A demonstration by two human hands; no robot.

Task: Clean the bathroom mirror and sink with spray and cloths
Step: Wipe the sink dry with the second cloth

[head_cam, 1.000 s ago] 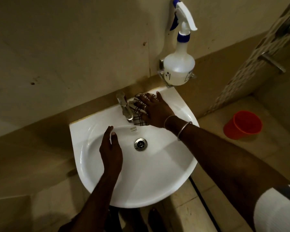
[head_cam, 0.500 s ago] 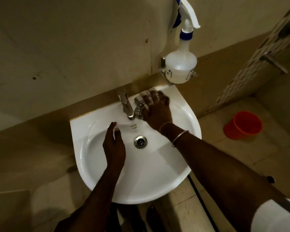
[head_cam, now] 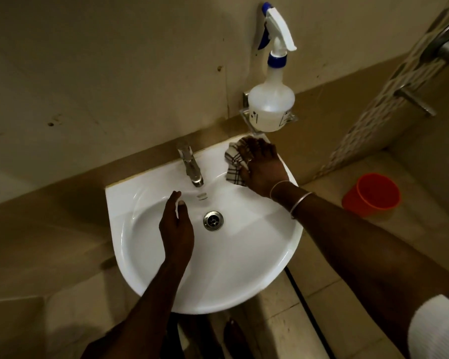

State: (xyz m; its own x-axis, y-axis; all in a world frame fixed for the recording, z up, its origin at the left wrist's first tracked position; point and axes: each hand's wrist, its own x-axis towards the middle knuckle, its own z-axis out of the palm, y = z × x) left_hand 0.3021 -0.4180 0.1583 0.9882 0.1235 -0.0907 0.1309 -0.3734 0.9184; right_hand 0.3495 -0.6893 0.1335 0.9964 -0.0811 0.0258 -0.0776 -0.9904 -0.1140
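Where the white ceramic sink's [head_cam: 244, 268] back right corner meets the wall [head_cam: 140, 73], a crumpled checked cloth [head_cam: 233, 164] lies under the right hand [head_cam: 263, 169], whose spread fingers [head_cam: 254, 149] press it flat. The left hand [head_cam: 176, 224], fingers straight and together, empty, hangs over the basin near the chrome tap [head_cam: 191, 164]. A translucent spray bottle [head_cam: 271, 107] stands above.
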